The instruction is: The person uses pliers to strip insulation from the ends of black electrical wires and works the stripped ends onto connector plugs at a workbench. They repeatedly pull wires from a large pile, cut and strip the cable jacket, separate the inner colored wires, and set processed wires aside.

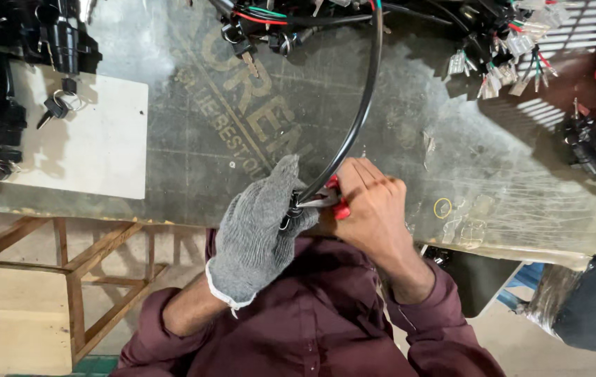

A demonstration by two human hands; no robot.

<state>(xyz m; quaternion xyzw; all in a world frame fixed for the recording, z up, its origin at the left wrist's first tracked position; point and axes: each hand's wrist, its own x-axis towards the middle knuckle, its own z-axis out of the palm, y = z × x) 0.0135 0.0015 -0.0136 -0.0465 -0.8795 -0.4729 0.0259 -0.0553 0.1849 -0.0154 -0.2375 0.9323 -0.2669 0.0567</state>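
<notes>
Left hand (256,230) in grey knit glove, grip closed on end of long black sheathed cable (361,112), steadying it above dark counter (193,126) edge while bare right hand (375,209) squeezes red-handled pliers (333,201) against it.

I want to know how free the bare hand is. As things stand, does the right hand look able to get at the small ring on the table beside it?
Probably not right away: the right hand grips red-handled pliers, though the ring lies unobstructed.
</notes>
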